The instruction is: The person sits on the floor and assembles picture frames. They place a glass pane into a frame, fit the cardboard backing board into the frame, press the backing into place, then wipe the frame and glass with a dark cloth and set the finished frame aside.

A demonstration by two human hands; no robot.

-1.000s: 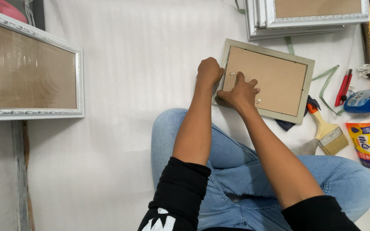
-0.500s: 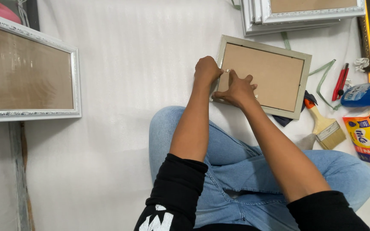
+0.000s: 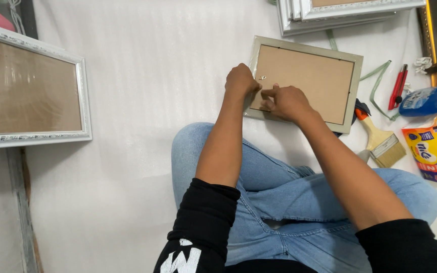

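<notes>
The small frame [image 3: 304, 83] — brown backing up — is gripped at its edge by the curled left hand [image 3: 240, 81]; the right hand [image 3: 285, 101] presses fingertips, index extended, on white sheeting [image 3: 142, 101].

frames: 4 [image 3: 307, 81] | paintbrush: 1 [image 3: 380, 141] | red cutter: 1 [image 3: 398, 86] | hands: 2 [image 3: 241, 81]

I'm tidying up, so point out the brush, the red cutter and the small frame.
brush [image 3: 386, 147]: head view, on its bristles.
red cutter [image 3: 397, 86]: head view, mid-handle.
small frame [image 3: 309, 78]: head view, on its brown backing board.
</notes>
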